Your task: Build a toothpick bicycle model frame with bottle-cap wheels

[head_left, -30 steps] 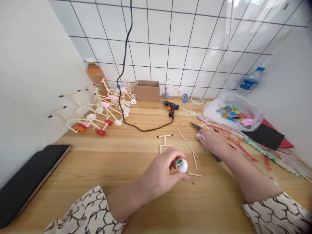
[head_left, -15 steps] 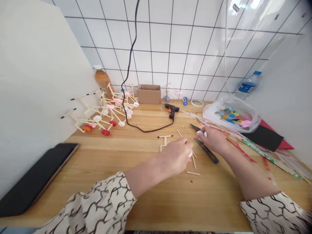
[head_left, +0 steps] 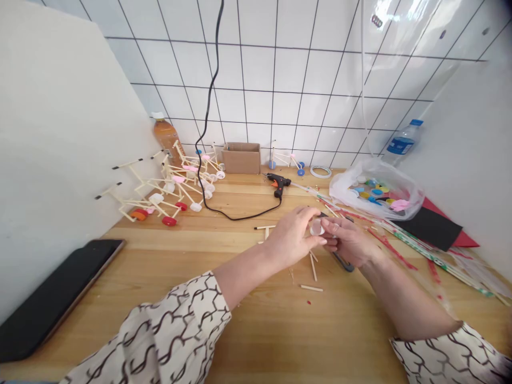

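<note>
My left hand (head_left: 294,234) and my right hand (head_left: 350,241) meet over the middle right of the table. Between them is a white bottle cap (head_left: 317,228), pinched by the fingers of my right hand. The thumb and forefinger of my left hand stand apart around this cap; its other fingers are partly hidden. Under the hands lie thread snips (head_left: 344,262), mostly covered. Short wooden sticks (head_left: 313,266) are scattered just below, and a joined stick frame with a dark-tipped crossbar (head_left: 264,228) is partly behind my left hand.
Several stick models with cap wheels (head_left: 170,186) crowd the left wall. A black glue gun (head_left: 279,184) and its cord lie behind my hands, near a cardboard box (head_left: 242,160). At right are a plastic bag of caps (head_left: 340,186) and long strips. A dark tablet-like slab (head_left: 60,293) lies front left.
My left hand has risen from the loose sticks to my right hand. My right hand has turned, bringing the white cap between both hands and covering much of the snips.
</note>
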{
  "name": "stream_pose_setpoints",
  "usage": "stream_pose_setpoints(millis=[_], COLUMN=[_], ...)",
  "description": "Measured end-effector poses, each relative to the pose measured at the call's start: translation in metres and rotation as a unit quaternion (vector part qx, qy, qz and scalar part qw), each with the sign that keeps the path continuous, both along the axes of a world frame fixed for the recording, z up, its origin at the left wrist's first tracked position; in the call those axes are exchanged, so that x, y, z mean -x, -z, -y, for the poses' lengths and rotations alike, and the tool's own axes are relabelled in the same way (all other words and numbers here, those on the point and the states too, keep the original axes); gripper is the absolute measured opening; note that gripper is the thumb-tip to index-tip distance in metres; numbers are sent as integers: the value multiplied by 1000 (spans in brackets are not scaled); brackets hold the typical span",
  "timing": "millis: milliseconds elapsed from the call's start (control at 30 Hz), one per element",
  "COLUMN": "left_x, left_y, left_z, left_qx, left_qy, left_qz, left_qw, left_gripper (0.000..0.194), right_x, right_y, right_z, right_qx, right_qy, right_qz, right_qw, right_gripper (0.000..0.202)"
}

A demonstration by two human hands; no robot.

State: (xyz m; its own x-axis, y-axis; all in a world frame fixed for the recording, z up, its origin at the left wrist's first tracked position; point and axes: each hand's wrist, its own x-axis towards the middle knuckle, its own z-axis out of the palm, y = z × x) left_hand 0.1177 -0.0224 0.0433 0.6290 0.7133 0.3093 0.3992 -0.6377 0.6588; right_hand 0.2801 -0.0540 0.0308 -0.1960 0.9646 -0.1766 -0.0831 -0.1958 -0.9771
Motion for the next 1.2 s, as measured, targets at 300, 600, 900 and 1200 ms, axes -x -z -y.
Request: stream_pose_setpoints(millis=[300, 600, 900, 1200], left_x=[52, 66, 62, 59], left_y=[9, 31, 28, 31], left_z=[21, 25, 37, 38], left_qx=[257, 457, 385, 214], left_qy=[-42, -16, 6, 4], left_qz=[216, 374, 353, 259], left_qw=[941, 807, 853, 942], left_gripper=[25, 35, 27, 32], right_x=[36, 44, 53, 54], right_y=[-10, 0, 4, 1], right_z=[24, 23, 28, 34], right_qx=[91, 94, 92, 88], right_qy=[-59, -37, -60, -74], right_qz=[-170, -154, -178, -204], right_qw=[980, 983, 978, 972], right_gripper=[23, 16, 27, 27])
